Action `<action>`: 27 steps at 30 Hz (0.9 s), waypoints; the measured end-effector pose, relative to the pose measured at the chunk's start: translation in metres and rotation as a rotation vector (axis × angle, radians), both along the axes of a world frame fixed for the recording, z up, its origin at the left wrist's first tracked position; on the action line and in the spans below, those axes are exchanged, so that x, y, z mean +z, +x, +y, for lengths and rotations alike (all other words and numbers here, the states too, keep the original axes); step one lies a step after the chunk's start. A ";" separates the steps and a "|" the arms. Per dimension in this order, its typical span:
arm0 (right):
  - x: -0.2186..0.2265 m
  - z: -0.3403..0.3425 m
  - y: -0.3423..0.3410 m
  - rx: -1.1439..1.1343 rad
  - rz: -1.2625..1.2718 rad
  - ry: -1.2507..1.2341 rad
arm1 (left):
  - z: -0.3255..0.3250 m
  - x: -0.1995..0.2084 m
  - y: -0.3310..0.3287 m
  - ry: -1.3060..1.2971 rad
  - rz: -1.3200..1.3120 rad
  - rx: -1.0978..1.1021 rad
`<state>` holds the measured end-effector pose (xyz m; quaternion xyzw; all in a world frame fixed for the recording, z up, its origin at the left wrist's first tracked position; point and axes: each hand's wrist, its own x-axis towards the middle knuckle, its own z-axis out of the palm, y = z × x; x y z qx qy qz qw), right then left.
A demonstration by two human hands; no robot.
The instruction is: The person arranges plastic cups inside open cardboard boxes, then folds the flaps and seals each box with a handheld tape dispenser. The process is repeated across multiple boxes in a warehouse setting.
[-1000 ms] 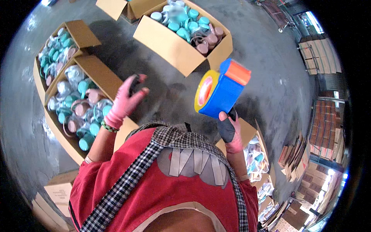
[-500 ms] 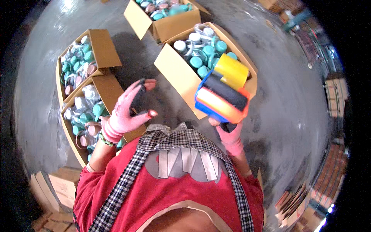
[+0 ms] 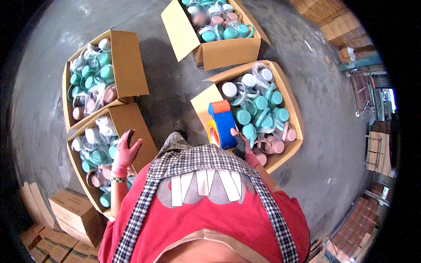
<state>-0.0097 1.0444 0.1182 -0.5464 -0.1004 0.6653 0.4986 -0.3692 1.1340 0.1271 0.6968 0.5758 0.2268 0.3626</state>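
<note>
A blue and orange packing tape dispenser (image 3: 225,125) with a yellow roll is held in my right hand (image 3: 244,148), near the left flap of the right-hand carton (image 3: 204,100). That carton holds teal, white and pink round-lidded containers (image 3: 261,103) with loop handles, some wrapped in clear plastic. My left hand (image 3: 125,158) is raised over the near left carton (image 3: 141,151), thumb and fingers apart, holding nothing. More lidded containers (image 3: 97,155) fill this carton. Both hands wear pink gloves with dark palms.
Behind the near left carton stands another open, filled carton (image 3: 128,65). A further open carton (image 3: 230,53) is at the far middle. A closed carton (image 3: 72,215) sits at lower left beside stacked flat boxes (image 3: 57,245). Racks and stacks (image 3: 377,149) line the right side.
The tape dispenser has come down and left, closer to my body, and turned in my right hand. My left hand has moved left and lower. The view has shifted too.
</note>
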 end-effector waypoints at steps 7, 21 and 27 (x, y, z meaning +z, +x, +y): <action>0.004 0.143 0.005 0.095 -0.104 -0.141 | 0.200 0.020 0.062 -0.007 0.007 -0.278; -0.059 0.390 0.089 -0.352 0.201 -0.004 | 0.466 -0.046 0.150 -0.478 0.385 -0.800; -0.028 0.424 0.120 -0.515 0.298 -0.076 | 0.567 -0.075 0.229 -0.227 0.335 -0.760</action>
